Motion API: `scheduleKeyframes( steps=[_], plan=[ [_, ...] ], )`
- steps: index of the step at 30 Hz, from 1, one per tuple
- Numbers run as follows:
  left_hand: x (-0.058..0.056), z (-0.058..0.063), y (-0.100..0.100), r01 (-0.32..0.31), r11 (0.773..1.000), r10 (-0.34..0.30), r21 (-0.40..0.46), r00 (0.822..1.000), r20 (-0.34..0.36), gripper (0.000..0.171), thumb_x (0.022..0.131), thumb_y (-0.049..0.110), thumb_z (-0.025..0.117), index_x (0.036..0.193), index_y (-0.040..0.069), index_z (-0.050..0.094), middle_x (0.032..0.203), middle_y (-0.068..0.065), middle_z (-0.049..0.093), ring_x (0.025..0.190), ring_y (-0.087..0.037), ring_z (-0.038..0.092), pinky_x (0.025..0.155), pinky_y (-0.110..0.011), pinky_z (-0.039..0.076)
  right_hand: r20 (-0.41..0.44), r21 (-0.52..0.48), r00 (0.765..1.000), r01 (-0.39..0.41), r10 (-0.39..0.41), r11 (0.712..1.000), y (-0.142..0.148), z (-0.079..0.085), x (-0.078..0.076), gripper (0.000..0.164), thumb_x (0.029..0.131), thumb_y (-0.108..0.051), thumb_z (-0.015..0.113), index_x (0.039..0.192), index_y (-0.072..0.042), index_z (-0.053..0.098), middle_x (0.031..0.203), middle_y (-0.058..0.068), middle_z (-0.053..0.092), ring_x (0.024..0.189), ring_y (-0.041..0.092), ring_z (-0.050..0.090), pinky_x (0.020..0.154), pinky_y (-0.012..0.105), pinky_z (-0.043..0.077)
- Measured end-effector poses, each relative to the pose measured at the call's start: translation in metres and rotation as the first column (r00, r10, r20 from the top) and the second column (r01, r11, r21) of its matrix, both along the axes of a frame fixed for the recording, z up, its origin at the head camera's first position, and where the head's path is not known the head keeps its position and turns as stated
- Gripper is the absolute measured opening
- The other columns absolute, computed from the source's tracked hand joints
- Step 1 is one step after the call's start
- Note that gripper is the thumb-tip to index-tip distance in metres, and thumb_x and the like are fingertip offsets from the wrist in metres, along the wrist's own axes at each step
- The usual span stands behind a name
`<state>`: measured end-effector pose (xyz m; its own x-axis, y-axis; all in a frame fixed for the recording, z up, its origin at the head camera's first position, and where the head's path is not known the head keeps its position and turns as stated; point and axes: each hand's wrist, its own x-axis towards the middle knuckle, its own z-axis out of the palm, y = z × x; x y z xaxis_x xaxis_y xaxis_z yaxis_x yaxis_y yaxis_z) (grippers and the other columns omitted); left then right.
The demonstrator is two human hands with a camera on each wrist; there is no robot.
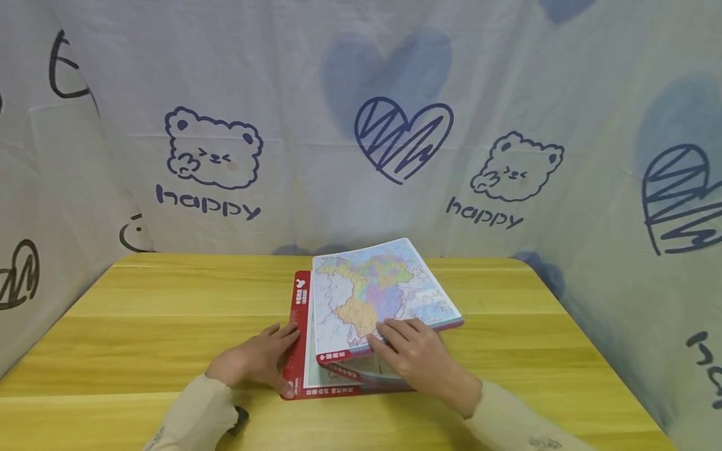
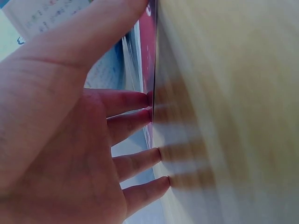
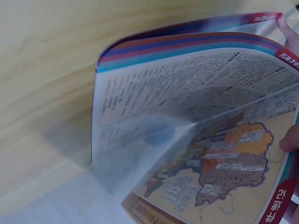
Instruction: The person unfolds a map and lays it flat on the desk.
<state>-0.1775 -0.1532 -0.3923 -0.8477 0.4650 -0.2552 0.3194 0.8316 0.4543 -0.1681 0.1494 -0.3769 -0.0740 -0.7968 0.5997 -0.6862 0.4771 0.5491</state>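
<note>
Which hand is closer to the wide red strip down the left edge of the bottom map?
Left. The left hand touches the red strip; the right hand is farther off to the right, holding the raised top map.

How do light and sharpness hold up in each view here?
Head view: fairly even light, the map booklet's colour patches distinct but its small print too soft to read; left wrist view: dimmer, with brownish streaks, shadow or reflection, on the table beside the left hand's fingertips, wood grain smeared; right wrist view: soft shadow beside the raised page.
</note>
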Motion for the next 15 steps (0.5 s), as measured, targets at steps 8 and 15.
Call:
scheduleKeyframes(
  steps=[8,15],
  plan=[
    [-0.001,-0.001,0.000,-0.008,1.000,0.008,-0.011,1.000,0.000,0.108,0.063,0.041,0.090,0.147,-0.002,0.036,0.156,-0.017,0.024,0.139,-0.047,0.018,0.105,-0.062,0.029,-0.046,-0.088,0.999,-0.017,0.013,0.996,0.002,0.012,0.003,0.039,0.106,-0.009,0.036,0.096,-0.006,0.073,0.095,0.010,0.072,0.085,0.024,0.068,0.068,0.034,0.055],
    [0.000,0.000,0.000,-0.011,1.000,0.011,-0.013,1.000,0.005,0.109,0.063,0.042,0.090,0.147,-0.001,0.035,0.156,-0.017,0.024,0.139,-0.047,0.018,0.105,-0.063,0.029,-0.065,-0.113,0.998,-0.002,-0.006,0.994,0.009,0.021,0.002,0.037,0.105,-0.010,0.038,0.098,-0.006,0.074,0.095,0.011,0.072,0.085,0.025,0.069,0.068,0.035,0.056]
  ],
)
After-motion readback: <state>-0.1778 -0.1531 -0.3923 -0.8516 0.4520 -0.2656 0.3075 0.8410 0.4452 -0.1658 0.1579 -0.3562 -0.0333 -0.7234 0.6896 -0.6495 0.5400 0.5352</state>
